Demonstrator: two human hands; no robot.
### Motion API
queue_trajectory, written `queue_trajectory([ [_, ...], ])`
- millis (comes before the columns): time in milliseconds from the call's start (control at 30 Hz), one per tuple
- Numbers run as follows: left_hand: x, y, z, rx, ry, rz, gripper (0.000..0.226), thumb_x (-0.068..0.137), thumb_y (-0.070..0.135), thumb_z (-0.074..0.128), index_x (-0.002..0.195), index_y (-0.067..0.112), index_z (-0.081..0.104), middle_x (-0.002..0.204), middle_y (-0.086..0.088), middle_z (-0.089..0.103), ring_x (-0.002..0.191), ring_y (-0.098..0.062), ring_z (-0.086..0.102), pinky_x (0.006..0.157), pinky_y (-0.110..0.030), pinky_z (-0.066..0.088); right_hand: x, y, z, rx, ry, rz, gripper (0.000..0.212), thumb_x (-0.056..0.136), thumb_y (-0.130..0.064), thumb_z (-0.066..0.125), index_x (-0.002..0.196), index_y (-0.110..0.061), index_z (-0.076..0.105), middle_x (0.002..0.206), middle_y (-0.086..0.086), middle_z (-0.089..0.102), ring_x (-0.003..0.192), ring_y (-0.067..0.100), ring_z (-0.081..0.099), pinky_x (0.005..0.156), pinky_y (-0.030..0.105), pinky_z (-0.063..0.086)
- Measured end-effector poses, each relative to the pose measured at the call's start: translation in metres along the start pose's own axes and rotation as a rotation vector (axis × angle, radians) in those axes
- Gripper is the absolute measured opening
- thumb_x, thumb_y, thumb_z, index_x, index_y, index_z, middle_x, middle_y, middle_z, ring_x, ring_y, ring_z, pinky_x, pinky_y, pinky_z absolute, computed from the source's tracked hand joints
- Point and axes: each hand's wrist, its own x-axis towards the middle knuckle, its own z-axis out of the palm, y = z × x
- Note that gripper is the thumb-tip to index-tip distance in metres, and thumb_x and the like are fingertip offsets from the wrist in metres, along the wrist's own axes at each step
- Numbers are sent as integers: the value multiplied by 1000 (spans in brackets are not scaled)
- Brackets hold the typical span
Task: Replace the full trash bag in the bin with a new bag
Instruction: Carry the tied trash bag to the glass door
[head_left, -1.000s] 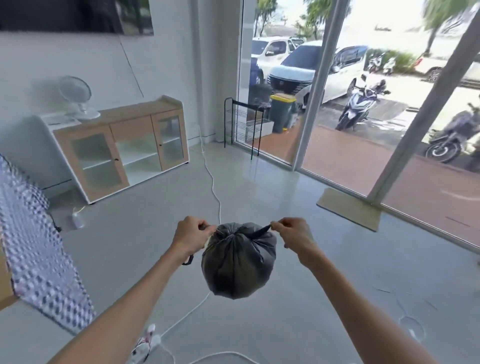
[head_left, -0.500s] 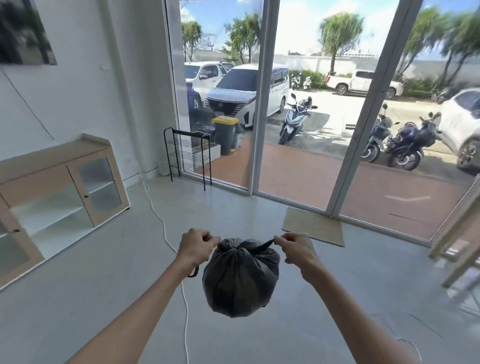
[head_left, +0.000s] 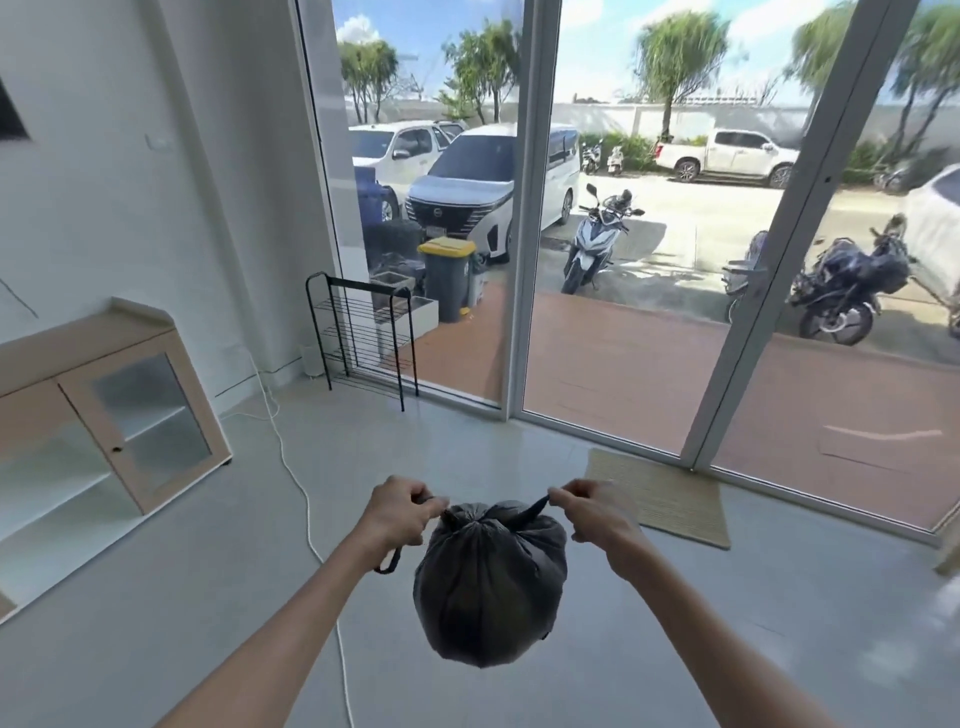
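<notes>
A full dark grey trash bag (head_left: 488, 587) hangs in the air in front of me, round and bulging, its neck gathered tight at the top. My left hand (head_left: 400, 514) grips the left drawstring, and a loop of the string dangles below the fist. My right hand (head_left: 592, 512) pinches the right drawstring, pulled taut away from the knot. No indoor bin is in view.
Glass sliding doors (head_left: 519, 260) stand ahead with a woven doormat (head_left: 660, 499) before them. A black wire shoe rack (head_left: 363, 332) is left of the doors, a wooden cabinet (head_left: 104, 415) at far left. A white cable (head_left: 296, 478) runs across the floor. A yellow-lidded bin (head_left: 449, 275) stands outside.
The view has swung right and come nearer to the glass doors; the patterned cloth and fan have left the frame. Both hands keep the same grip on the bag's strings.
</notes>
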Motion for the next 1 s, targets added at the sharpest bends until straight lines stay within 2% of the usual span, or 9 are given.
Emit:
queue_trajectory([
  [100,61,4,3,-23,0,-25,25,89,24,74,72,7,67,64,-4,59,50,-17,58,46,-22,50,68,-6,8,12,-24,39,21,92,-21,69,81,-3,74,60,2,56,55,15,52,55,30,50],
  [300,186,17,3,2,-22,-22,24,90,23,72,71,9,67,58,-2,60,47,-17,59,53,-29,56,191,-16,25,-9,-8,83,21,90,-24,70,81,-6,75,62,1,58,59,16,55,54,28,51],
  [467,305,27,-1,-29,-77,7,22,93,21,69,82,2,71,62,-5,62,44,-15,57,51,-26,55,292,-29,46,28,44,126,22,90,-22,69,84,-1,73,63,4,56,56,16,52,51,27,49],
  [600,389,38,-2,-25,-146,25,23,93,21,69,75,8,68,57,-4,62,42,-14,57,56,-30,55,358,-44,56,67,104,162,23,91,-23,69,86,-1,74,63,3,58,56,15,53,51,26,50],
  [833,519,37,17,-81,-208,-22,22,95,18,67,77,5,68,57,-6,59,40,-16,55,50,-27,52,473,-42,74,100,176,255,21,91,-22,69,84,-3,74,62,1,59,59,15,55,57,31,53],
  [1000,613,40,38,-104,-243,-83,21,96,16,63,80,4,67,59,-6,58,38,-16,54,59,-34,54,577,-36,85,104,163,266,20,90,-22,69,81,-5,74,63,2,61,60,16,57,60,33,54],
])
